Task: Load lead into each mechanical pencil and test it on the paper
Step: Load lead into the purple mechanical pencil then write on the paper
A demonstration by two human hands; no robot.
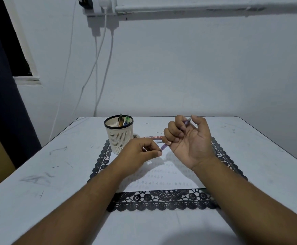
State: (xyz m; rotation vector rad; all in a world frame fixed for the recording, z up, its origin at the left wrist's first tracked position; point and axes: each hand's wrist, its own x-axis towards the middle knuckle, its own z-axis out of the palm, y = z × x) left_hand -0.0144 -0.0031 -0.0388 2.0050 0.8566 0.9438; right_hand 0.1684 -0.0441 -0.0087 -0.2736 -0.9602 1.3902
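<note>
Mid-task: right hand (186, 137) grips purple pencil (164, 146) above paper (162, 179), left hand (140, 152) fingers pinch at its near end, seemingly feeding lead; paper already bears test marks, more pencils (123, 121) wait in cup (119, 137) far left.

Dim, bluish, soft picture; wide-angle bending at edges; faint shadows under the forearms.
</note>
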